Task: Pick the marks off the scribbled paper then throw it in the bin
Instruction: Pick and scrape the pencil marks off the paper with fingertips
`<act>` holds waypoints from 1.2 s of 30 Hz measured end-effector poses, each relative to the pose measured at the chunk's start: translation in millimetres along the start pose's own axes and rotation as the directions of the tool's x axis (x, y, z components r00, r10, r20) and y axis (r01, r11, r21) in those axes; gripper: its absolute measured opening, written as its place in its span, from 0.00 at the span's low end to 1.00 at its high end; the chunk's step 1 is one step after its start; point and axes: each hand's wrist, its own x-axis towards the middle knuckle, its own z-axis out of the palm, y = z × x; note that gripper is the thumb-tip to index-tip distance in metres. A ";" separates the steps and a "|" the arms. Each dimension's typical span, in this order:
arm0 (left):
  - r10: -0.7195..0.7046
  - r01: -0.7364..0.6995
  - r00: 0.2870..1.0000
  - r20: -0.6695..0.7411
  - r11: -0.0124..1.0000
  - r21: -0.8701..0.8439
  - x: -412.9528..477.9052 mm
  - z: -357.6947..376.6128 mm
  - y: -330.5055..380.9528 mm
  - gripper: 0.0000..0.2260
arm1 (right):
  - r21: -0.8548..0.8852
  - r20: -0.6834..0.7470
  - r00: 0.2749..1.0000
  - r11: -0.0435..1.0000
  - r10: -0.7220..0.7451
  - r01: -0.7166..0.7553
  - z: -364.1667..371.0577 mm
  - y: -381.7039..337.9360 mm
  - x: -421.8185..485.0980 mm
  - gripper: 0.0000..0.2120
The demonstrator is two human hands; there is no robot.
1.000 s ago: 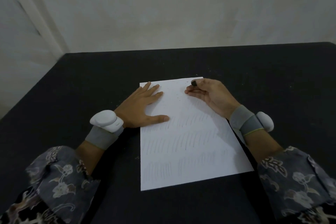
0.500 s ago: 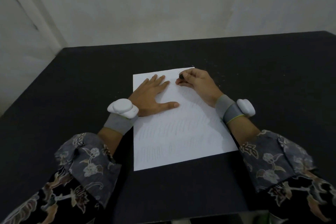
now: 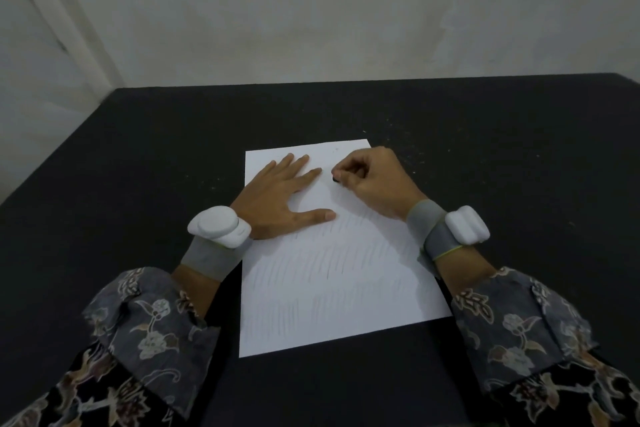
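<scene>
Right now my left hand (image 3: 277, 198) is lying flat on the upper left part of the paper (image 3: 332, 274), fingers straight and spread, thumb pointing across the sheet, pressing it down. My right hand (image 3: 372, 178) is curling over the top of the sheet just beside the left fingertips, pinching a small dark eraser (image 3: 335, 179) whose tip is touching the page. I am wearing a grey band with a white sensor on each wrist, left (image 3: 219, 226) and right (image 3: 465, 225), and patterned floral sleeves (image 3: 149, 319) are covering both forearms.

Paper is lying slightly askew near the middle of the black table (image 3: 121, 163), faint grey pencil strokes running in rows across its lower two thirds; the strip near the top is looking mostly blank. Tiny pale crumbs (image 3: 408, 152) are scattering over the table past the paper's far right corner. Plain pale wall (image 3: 346, 10) is standing behind the table.
</scene>
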 end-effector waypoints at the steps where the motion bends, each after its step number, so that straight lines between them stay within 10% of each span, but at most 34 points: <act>1: 0.002 -0.002 1.000 -0.005 1.000 -0.002 0.1 -0.2 -0.9 0.52 | -0.019 0.044 0.999 1.000 -0.002 0.002 -0.3 -2.2 -0.6 0.05; 11: 0.000 0.000 1.000 -0.012 1.000 0.012 -1.5 0.3 2.6 0.48 | -0.245 0.235 0.972 0.968 0.011 0.049 0.7 -17.9 -2.7 0.08; 18: -0.020 0.020 1.000 0.013 1.000 0.000 -2.1 -2.1 3.8 0.45 | -0.254 0.000 1.000 0.967 0.024 -0.023 4.2 -6.6 8.3 0.05; 36: -0.037 0.035 0.998 0.048 0.999 0.032 3.5 -2.2 2.6 0.51 | -0.224 0.112 0.992 0.974 0.051 -0.025 6.2 -12.5 8.8 0.03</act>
